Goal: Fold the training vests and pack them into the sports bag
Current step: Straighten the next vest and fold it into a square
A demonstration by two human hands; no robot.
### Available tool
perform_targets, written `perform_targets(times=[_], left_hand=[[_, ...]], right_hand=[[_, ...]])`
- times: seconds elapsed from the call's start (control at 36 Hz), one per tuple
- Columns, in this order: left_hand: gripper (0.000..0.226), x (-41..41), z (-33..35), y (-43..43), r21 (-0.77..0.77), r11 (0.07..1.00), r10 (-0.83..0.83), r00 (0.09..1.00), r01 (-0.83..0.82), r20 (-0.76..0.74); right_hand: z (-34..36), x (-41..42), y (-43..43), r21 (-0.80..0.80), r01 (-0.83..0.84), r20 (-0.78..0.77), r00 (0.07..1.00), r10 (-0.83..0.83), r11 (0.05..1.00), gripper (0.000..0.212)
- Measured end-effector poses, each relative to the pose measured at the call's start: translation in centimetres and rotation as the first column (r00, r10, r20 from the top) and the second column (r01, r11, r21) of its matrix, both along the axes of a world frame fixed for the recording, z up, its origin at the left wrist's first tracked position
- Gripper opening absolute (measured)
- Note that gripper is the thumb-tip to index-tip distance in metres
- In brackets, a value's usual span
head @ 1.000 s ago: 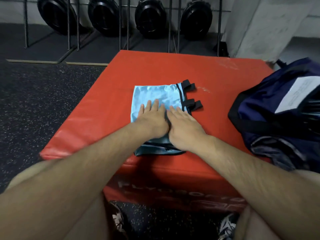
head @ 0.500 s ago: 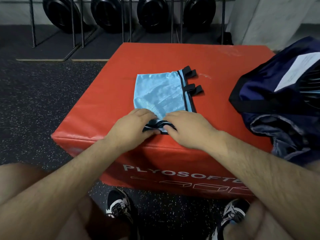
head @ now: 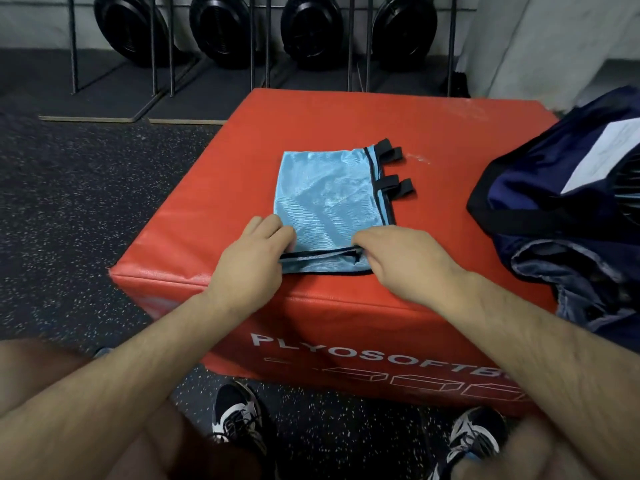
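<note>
A light blue training vest [head: 325,199] with black trim and black strap tabs lies folded flat on the red plyo box [head: 433,133]. My left hand [head: 251,261] pinches the vest's near left corner. My right hand [head: 401,261] pinches the near right corner, and the near edge is lifted slightly between them. The navy sports bag [head: 568,188] sits open at the box's right side, with dark fabric bunched inside it.
Black weight plates [head: 311,29] stand in a metal rack along the back wall. Speckled black rubber floor [head: 69,209] surrounds the box. My two shoes [head: 239,417] are on the floor in front of the box. A white pillar [head: 540,43] rises at the back right.
Both hands went from pressing flat on the vest's middle to its near edge, then slid apart to the two near corners, gripping the edge.
</note>
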State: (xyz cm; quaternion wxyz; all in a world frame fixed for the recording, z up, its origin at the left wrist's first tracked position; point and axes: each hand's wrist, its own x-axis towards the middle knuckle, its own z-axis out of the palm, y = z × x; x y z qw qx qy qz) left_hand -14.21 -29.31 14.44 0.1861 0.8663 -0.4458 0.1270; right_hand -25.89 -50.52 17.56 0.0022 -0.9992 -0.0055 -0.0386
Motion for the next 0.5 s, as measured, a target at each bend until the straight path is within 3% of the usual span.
perform_targets(times=[0.11, 0.25, 0.5], left_hand=[[0.032, 0.3, -0.4, 0.4, 0.039, 0.999, 0.033, 0.999, -0.032, -0.036], [0.012, -0.3, -0.2, 0.9, -0.054, 0.994, -0.105, 0.988, 0.099, -0.117], [0.024, 0.5, -0.1, 1.5, -0.014, 0.987, -0.159, 0.980, 0.158, -0.116]], right_hand=[[-0.1, -0.4, -0.6, -0.027, 0.007, 0.009, 1.000, -0.007, 1.000, 0.022], [-0.6, -1.0, -1.0, 0.057, -0.010, 0.036, 0.999, 0.008, 0.998, 0.019], [-1.5, -2.0, -2.2, 0.051, -0.103, 0.105, 0.990, 0.098, 0.993, 0.022]])
